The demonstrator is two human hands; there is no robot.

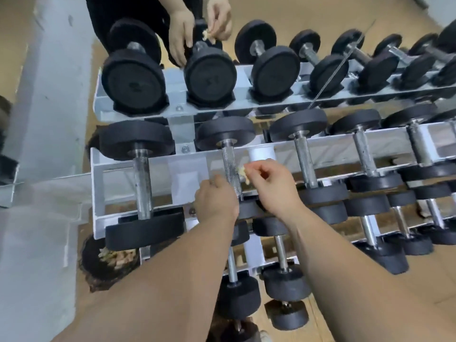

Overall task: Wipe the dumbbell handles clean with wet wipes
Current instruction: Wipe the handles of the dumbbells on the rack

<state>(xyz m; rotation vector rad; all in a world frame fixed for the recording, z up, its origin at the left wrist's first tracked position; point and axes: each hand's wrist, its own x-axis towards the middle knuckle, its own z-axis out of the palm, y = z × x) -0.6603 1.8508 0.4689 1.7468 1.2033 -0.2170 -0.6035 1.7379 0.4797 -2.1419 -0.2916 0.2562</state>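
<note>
Black dumbbells with knurled steel handles lie across a white rack [98, 183]. My right hand [269, 186] pinches a small crumpled wipe [242, 171] against the right side of the handle [228, 161] of the second dumbbell from the left. My left hand [214, 202] rests against the left side of that handle near its lower end, fingers pointing down beside it. A mirror behind the rack shows the same hands from the front, and there the left fingers look fairly straight.
A white roll [261, 152] stands on the rack just right of the handle. More dumbbells [303, 156] fill the rack to the right and the tiers below. A dark bin [108, 262] with scraps sits on the wooden floor at lower left. A grey wall is at left.
</note>
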